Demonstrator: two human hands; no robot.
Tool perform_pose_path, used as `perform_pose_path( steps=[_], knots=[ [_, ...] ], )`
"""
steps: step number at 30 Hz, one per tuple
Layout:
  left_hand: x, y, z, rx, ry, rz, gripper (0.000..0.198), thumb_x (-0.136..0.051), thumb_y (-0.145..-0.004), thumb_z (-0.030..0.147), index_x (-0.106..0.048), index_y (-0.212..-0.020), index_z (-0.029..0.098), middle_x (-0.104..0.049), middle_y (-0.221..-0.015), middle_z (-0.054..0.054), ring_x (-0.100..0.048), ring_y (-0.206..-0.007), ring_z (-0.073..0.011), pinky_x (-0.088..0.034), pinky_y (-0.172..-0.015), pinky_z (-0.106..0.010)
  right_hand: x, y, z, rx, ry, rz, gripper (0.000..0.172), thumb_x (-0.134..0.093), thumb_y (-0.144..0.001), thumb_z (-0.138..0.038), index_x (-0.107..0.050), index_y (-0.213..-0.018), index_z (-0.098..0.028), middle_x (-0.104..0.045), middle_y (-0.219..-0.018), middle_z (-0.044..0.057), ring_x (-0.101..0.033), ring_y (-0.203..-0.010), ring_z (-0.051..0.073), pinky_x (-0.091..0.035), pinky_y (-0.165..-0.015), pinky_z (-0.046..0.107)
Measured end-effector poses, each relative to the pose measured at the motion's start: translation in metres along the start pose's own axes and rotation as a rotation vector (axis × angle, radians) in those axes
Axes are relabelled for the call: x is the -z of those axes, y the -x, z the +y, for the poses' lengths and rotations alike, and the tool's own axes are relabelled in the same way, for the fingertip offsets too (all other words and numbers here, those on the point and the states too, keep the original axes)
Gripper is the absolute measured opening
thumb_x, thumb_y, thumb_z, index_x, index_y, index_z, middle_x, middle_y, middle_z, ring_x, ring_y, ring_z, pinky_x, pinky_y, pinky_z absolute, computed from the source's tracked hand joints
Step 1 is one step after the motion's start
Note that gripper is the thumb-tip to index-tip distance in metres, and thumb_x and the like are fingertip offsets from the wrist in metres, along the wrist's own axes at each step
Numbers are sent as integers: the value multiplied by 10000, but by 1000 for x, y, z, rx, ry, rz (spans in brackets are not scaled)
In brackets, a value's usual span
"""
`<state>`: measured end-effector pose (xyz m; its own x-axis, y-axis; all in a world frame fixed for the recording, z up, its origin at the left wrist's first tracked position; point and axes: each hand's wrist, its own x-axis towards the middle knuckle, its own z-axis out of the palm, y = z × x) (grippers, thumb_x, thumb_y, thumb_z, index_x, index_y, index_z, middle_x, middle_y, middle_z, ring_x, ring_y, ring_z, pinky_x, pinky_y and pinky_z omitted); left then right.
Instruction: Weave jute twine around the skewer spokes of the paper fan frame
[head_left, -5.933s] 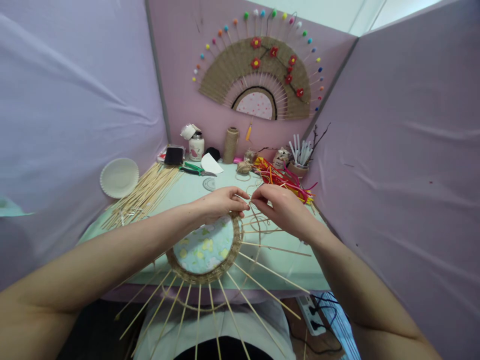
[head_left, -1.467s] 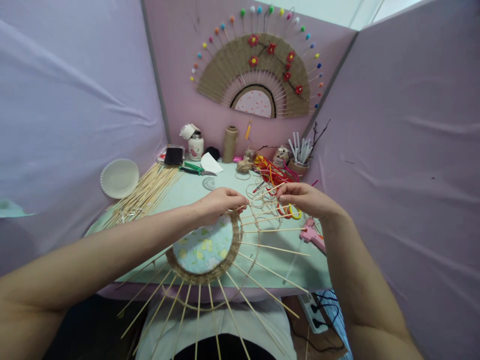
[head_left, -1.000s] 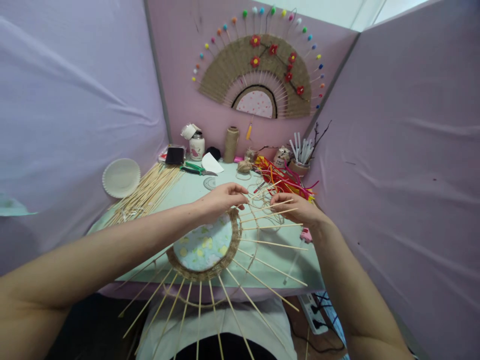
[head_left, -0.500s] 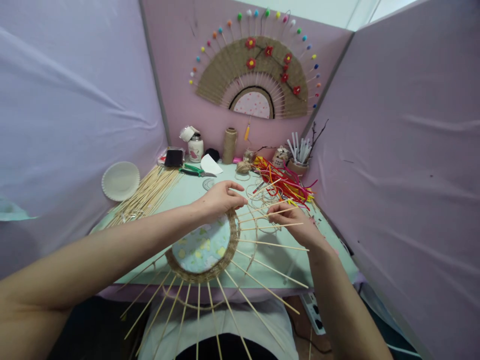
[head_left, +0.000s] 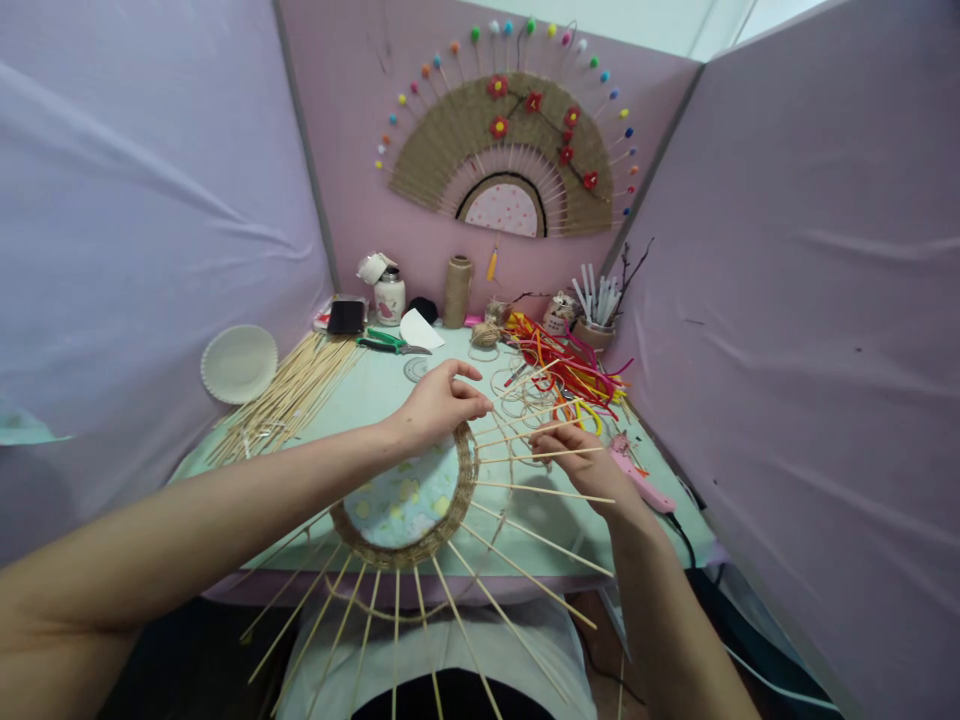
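A round woven piece (head_left: 471, 470) has a twine rim, a pale blue-and-yellow patterned cloth centre (head_left: 409, 492) and thin wooden sticks (head_left: 536, 610) fanning outward. It leans at the table's near edge. My left hand (head_left: 442, 405) is over its upper rim, thumb and fingers curled together by the upper sticks; what they pinch is too small to make out. To the right, my right hand (head_left: 570, 455) is closed among the right-hand sticks, its fingertips pinching thin twine (head_left: 511, 470). A loose loop of this twine hangs across the sticks below.
Spare sticks (head_left: 289, 395) and green-handled pruning shears (head_left: 390, 343) lie at the left. Coloured pipe cleaners (head_left: 562, 355) and tangled twine lie at the back right, near a pink corded tool (head_left: 645, 485). A decorated fan (head_left: 510, 140) hangs on the back wall.
My right hand has shifted slightly down and left, uncovering the pink tool and yellow scissor handles behind it. My left hand stays almost still above the rim.
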<state>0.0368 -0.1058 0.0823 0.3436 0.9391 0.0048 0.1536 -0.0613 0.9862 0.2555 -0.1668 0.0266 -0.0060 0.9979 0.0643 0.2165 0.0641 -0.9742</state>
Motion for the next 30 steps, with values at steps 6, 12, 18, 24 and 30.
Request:
perform_pose_path(
  steps=[6, 12, 18, 24, 30],
  knots=[
    [0, 4, 3, 38, 128, 0, 324, -722, -737, 81, -578, -1019, 149, -716, -738, -19, -639, -650, -123, -457, -632, -254, -7, 4, 6, 39, 41, -26, 181, -719, -698, -359, -679, -742, -188, -643, -752, 15, -543, -702, 153, -429, -696, 302],
    [-3, 4, 8, 123, 323, 21, 77, -670, -850, 172, -634, -906, 132, -705, -738, -36, -658, -662, -112, -501, -729, -269, -8, 7, 4, 18, 26, -51, 165, -693, -714, -347, -662, -720, -185, -611, -703, 2, -506, -665, 139, -405, -670, 287],
    [-5, 1, 10, 141, 310, 59, 63, -592, -907, 180, -630, -879, 139, -664, -786, -10, -615, -570, -74, -508, -701, -268, -9, 8, 4, -12, 6, -62, 185, -707, -713, -364, -670, -748, -185, -611, -722, 1, -514, -680, 139, -395, -657, 281],
    [-2, 1, 8, 114, 222, -11, 298, -676, -776, 51, -578, -1043, 142, -639, -650, 29, -603, -599, -98, -456, -622, -236, -10, 9, 5, -22, 4, -66, 242, -714, -715, -423, -665, -753, -189, -616, -731, 8, -503, -670, 140, -381, -642, 283],
    [-1, 2, 6, 106, 206, 2, 383, -706, -729, 39, -537, -1052, 159, -665, -688, 21, -631, -630, -112, -456, -633, -238, -11, 9, 8, -28, 9, -74, 265, -717, -717, -448, -667, -747, -190, -610, -713, 8, -505, -665, 145, -387, -648, 286]
  ],
)
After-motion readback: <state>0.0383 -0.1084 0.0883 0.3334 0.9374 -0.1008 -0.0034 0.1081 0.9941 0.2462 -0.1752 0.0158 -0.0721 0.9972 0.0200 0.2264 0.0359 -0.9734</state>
